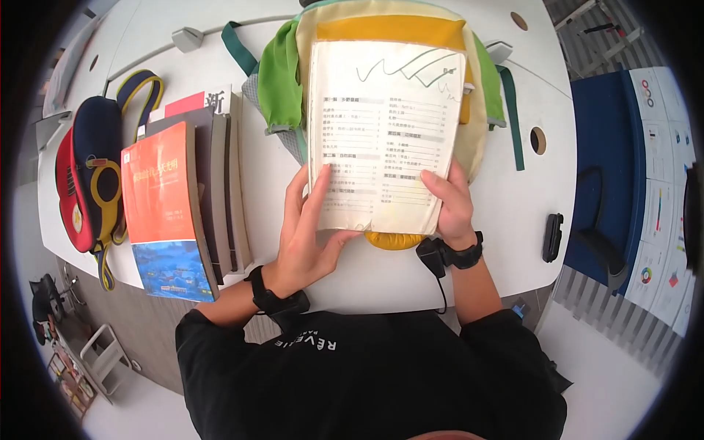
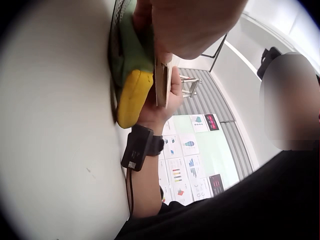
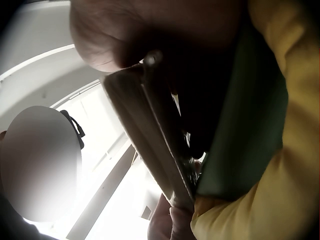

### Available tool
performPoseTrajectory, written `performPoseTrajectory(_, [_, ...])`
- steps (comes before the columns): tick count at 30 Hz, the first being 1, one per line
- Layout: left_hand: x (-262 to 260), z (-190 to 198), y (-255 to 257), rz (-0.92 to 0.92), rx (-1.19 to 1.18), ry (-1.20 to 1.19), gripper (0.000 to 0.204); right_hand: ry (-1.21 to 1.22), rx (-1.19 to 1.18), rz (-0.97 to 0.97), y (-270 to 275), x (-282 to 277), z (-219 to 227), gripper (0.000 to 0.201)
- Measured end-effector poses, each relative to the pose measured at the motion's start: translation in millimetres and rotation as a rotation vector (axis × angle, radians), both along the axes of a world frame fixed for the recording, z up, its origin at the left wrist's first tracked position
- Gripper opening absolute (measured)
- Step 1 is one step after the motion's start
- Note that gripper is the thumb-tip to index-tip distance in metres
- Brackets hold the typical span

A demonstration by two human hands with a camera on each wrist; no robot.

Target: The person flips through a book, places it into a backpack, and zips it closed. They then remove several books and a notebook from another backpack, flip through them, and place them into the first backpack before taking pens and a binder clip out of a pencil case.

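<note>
An open-faced book (image 1: 385,139) showing a printed contents page with pen scribbles is held up in front of a green, yellow and cream backpack (image 1: 389,28). My left hand (image 1: 304,231) grips its lower left side, fingers along the page edge and thumb at the bottom. On the lower right, my right hand (image 1: 453,204) pinches it with the thumb on the page. In the left wrist view the book (image 2: 162,82) is seen edge-on between both hands, beside the yellow part of the backpack (image 2: 135,97). The right wrist view shows the book's edge (image 3: 147,135) close up.
A stack of books with an orange and blue cover (image 1: 165,205) lies at the left of the white table (image 1: 257,176). Beyond it rests a red and navy bag (image 1: 95,176). A black object (image 1: 553,237) lies near the table's right edge.
</note>
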State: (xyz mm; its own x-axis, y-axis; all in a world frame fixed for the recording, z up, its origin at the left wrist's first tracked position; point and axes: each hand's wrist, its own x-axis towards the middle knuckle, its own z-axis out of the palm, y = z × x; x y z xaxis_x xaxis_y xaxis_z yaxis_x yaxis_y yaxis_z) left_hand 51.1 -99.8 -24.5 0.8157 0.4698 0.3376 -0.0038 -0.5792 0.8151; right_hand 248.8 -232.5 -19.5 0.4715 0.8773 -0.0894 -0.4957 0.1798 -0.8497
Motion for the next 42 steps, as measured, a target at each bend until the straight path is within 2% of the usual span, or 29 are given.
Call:
performPoseTrajectory(2, [2.2, 0.6, 0.4, 0.003, -0.003, 0.018, 0.093, 0.037, -0.012, -0.005, -0.6, 1.2, -0.9, 0.05])
performPoseTrajectory(7, [2.0, -6.5, 4.5, 0.0, 0.018, 0.018, 0.095, -0.048, -0.017, -0.029, -2.1, -0.8, -3.4, 0.051])
performPoseTrajectory(12, [1.8, -1.2, 5.2, -0.011, 0.085, 0.021, 0.095, 0.034, 0.052, -0.047, 1.0, -2.7, -2.5, 0.054])
performPoseTrajectory(14, [3.0, -3.4, 2.8, -0.045, 0.089, -0.015, 0.095, 0.036, 0.03, 0.031, 1.4, 2.9, 0.3, 0.055])
performPoseTrajectory(16, [1.7, -7.4, 0.7, -0.009, 0.012, -0.033, 0.095, 0.014, 0.059, -0.023, 1.6, 1.3, -2.1, 0.055])
performPoseTrajectory(20, [2.0, -7.6, 1.2, -0.025, 0.011, -0.059, 0.095, 0.021, 0.071, -0.001, -0.9, 3.7, -4.5, 0.055])
performPoseTrajectory(22, [3.0, -2.8, 3.1, 0.003, 0.086, -0.035, 0.095, 0.013, 0.06, 0.001, -3.6, 1.9, -4.6, 0.055])
performPoseTrajectory(30, [3.9, -2.2, 4.5, -0.019, 0.02, -0.089, 0.095, 0.054, 0.063, -0.019, -5.5, 3.8, -11.4, 0.059])
performPoseTrajectory(42, [0.4, -0.7, -1.5, 0.023, 0.09, -0.092, 0.096, -0.046, 0.091, -0.014, -1.9, 0.1, -8.1, 0.057])
